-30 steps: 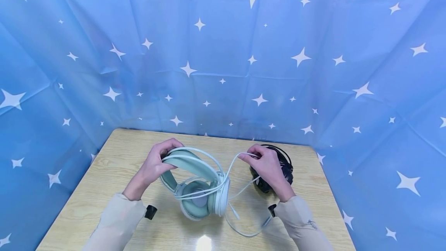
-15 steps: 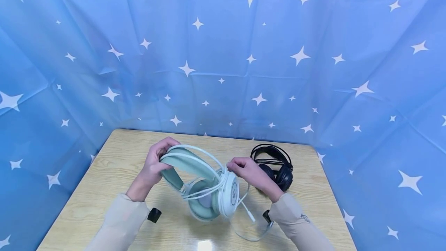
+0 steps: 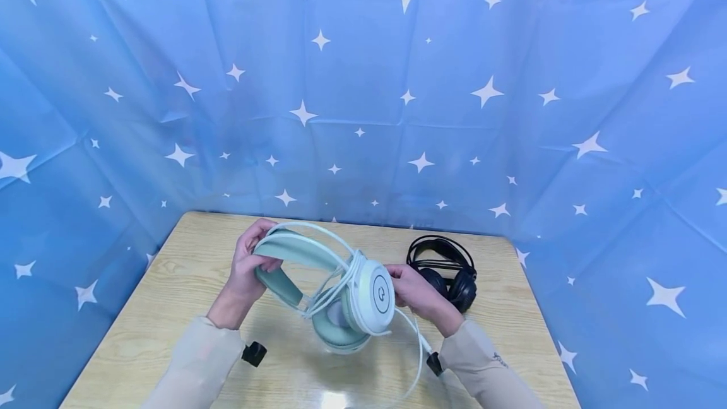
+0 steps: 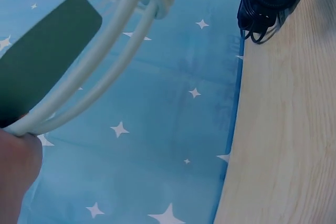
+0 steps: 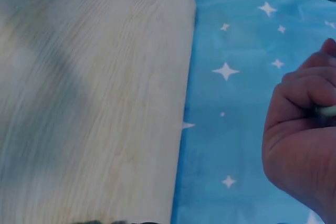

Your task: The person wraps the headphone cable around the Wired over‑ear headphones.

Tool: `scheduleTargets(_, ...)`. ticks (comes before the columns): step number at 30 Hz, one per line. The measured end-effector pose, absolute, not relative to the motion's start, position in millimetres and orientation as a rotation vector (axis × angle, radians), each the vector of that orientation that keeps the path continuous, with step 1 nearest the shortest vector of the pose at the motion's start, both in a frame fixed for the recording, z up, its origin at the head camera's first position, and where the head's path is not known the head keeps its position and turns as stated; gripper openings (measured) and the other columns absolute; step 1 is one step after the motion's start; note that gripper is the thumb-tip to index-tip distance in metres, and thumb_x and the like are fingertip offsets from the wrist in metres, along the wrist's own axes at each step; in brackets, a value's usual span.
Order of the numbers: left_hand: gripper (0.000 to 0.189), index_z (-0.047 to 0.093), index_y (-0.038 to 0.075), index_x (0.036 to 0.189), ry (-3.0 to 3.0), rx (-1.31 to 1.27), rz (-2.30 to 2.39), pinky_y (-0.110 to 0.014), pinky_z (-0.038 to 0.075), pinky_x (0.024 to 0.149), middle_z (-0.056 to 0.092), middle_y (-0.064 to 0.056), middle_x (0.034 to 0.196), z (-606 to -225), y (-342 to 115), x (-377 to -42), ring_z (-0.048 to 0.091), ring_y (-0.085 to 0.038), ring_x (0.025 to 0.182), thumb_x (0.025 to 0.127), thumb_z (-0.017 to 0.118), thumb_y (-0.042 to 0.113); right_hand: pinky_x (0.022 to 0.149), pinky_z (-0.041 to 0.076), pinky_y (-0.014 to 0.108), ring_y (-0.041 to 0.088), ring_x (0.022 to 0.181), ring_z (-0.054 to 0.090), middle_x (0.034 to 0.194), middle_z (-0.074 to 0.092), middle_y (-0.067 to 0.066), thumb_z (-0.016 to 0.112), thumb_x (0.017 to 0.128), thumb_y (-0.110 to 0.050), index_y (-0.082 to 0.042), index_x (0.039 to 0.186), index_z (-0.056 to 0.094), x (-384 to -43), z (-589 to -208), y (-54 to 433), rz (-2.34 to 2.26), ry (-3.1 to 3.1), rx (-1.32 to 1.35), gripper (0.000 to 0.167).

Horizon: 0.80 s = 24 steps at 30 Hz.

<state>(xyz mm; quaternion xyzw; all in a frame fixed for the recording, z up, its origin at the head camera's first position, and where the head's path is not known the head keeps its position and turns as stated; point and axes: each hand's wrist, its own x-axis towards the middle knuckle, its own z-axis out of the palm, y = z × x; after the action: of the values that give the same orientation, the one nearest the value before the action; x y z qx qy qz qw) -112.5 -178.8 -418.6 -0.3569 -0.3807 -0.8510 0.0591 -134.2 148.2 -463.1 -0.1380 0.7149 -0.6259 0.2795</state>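
My left hand (image 3: 245,273) grips the padded headband of a mint-green and white pair of headphones (image 3: 375,298), held tilted over the table. Two pale headband tubes (image 4: 100,56) run out from that hand in the left wrist view. White cable is wound in several turns around the side by the ear cups. Just behind the right ear cup is my right hand (image 3: 423,295), its fingertips partly hidden by the cup. Seen from the right wrist, its curled fingers hold a piece of the pale cable (image 5: 327,111). A loose length of cable hangs below this hand toward the table.
Black headphones (image 3: 462,289) with their own cable lie at the back right of the wooden table (image 3: 187,251). Blue star-patterned cloth (image 3: 363,81) stands around the back and sides. A small black wrist-worn piece (image 3: 254,353) sits at the left cuff.
My right hand has swung left from above the black headphones to behind the ear cup, winding the cable round. The mint headphones have turned, their right ear cup now facing more toward the head camera.
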Motion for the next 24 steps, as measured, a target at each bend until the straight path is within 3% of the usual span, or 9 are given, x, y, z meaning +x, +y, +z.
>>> scheduleTargets(5,0.058,0.068,0.008,0.116,-1.101,-0.894,-2.652,-0.026,0.014,0.047,0.032,-0.002,0.061,-425,-178,-113,0.024,-0.012,0.047,0.085,0.026,-0.017,0.053,0.038,0.019,0.006,0.057,0.043,0.070,0.051,-0.006,0.056,0.108,-0.026,-0.009,0.106,0.070,-136,-466,153,-1.770,1.878,-0.355,0.023)
scheduleTargets(7,0.058,0.068,0.008,0.115,-1.035,-0.839,-2.703,-0.026,0.014,0.048,0.039,0.000,0.061,-426,-180,-113,0.023,-0.012,0.048,0.086,0.024,-0.017,0.054,0.039,0.020,0.006,0.059,0.044,0.075,0.053,-0.005,0.055,0.108,-0.028,-0.008,0.107,0.067,-137,-465,157,-1.790,1.823,-0.393,0.023)
scheduleTargets(11,0.054,0.068,0.004,0.110,-0.803,-0.793,-2.811,-0.023,0.015,0.049,0.048,0.000,0.067,-423,-190,-115,0.021,-0.013,0.051,0.088,0.023,-0.016,0.048,0.031,0.019,0.003,0.055,0.038,0.073,0.048,-0.006,0.054,0.108,-0.025,-0.009,0.102,0.062,-140,-466,167,-1.824,1.694,-0.413,0.019)
scheduleTargets(18,0.016,0.059,0.000,0.094,-0.279,-0.507,-2.986,-0.022,0.024,0.047,0.024,0.000,0.068,-409,-209,-121,0.018,-0.011,0.053,0.094,0.045,-0.007,0.046,0.024,0.018,0.001,0.049,0.032,0.067,0.036,-0.009,0.044,0.112,-0.022,-0.011,0.102,0.060,-138,-479,183,-1.924,1.601,-0.390,0.021)
scheduleTargets(21,0.016,0.061,-0.006,0.097,-0.201,-0.398,-3.006,-0.023,0.026,0.046,0.025,0.000,0.068,-408,-211,-120,0.019,-0.011,0.052,0.095,0.045,-0.006,0.048,0.024,0.020,0.002,0.050,0.031,0.067,0.036,-0.009,0.045,0.112,-0.026,-0.011,0.105,0.063,-136,-481,180,-1.924,1.665,-0.397,0.024)
scheduleTargets(24,0.022,0.062,-0.006,0.097,-0.195,-0.355,-3.015,-0.022,0.025,0.047,0.025,0.000,0.067,-408,-205,-119,0.019,-0.011,0.052,0.098,0.040,-0.005,0.047,0.025,0.020,0.004,0.050,0.028,0.067,0.036,-0.007,0.047,0.111,-0.028,-0.001,0.112,0.064,-136,-483,174,-1.836,1.826,-0.374,0.032)
